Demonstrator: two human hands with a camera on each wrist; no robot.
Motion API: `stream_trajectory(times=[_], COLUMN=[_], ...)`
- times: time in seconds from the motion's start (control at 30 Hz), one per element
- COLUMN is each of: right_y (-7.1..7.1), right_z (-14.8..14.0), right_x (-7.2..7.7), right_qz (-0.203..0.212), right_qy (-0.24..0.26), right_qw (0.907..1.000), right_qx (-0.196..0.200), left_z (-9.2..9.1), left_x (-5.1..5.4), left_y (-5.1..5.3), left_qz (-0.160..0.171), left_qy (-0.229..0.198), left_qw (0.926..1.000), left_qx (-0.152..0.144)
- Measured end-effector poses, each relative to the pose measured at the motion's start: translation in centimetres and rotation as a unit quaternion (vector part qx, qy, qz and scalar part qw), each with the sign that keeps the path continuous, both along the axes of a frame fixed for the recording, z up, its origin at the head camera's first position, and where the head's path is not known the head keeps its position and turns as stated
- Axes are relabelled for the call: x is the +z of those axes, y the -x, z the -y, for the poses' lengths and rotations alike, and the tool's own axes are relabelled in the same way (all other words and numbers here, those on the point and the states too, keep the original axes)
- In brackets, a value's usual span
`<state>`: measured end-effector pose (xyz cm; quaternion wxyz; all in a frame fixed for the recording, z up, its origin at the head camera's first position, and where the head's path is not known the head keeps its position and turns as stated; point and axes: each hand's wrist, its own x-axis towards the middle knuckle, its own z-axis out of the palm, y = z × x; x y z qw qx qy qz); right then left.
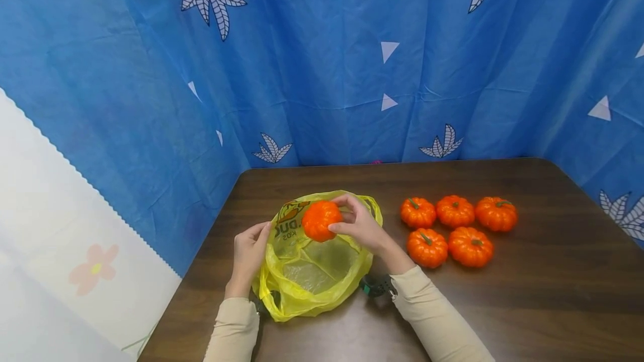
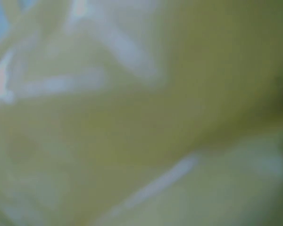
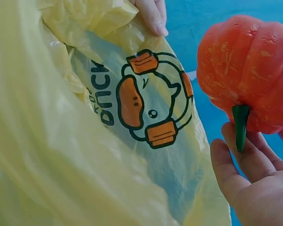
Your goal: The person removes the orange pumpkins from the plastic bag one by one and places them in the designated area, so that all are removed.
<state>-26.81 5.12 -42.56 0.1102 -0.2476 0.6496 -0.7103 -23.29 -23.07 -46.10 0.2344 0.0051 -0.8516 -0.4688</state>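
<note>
An orange toy pumpkin (image 1: 322, 220) is held by my right hand (image 1: 363, 225) over the mouth of a yellow plastic bag (image 1: 312, 295). Its green stem shows in the right wrist view, where the pumpkin (image 3: 245, 70) sits against the fingers (image 3: 254, 160). At the bag's left rim, my left hand (image 1: 250, 253) pinches the plastic. The bag stands open on the table, with a printed cartoon duck (image 3: 153, 103) on its wall. In the left wrist view, blurred yellow plastic (image 2: 132, 127) fills nearly everything and hides the left hand.
Several more orange pumpkins (image 1: 455, 210) stand in two rows on the brown wooden table (image 1: 553, 295), right of the bag. A dark strap with a green-marked device (image 1: 374, 286) is near the right sleeve. Behind the table hangs a blue curtain (image 1: 322, 71).
</note>
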Motion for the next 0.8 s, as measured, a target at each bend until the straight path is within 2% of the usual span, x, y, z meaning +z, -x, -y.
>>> stream_trajectory(times=[0.47, 0.8], right_y=[0.4, 0.6], right_z=[-1.5, -2.3], right_x=[0.2, 0.6], right_qz=[-0.017, -0.024], right_qy=[0.037, 0.018], right_qw=[0.9991, 0.9995], right_qx=[0.005, 0.011], left_z=[0.0, -0.2], left_x=[0.2, 0.2], left_y=[0.0, -0.2], left_qz=[-0.011, -0.004], left_qy=[0.012, 0.005], left_qw=[0.9999, 1.0000], left_qx=[0.002, 0.001])
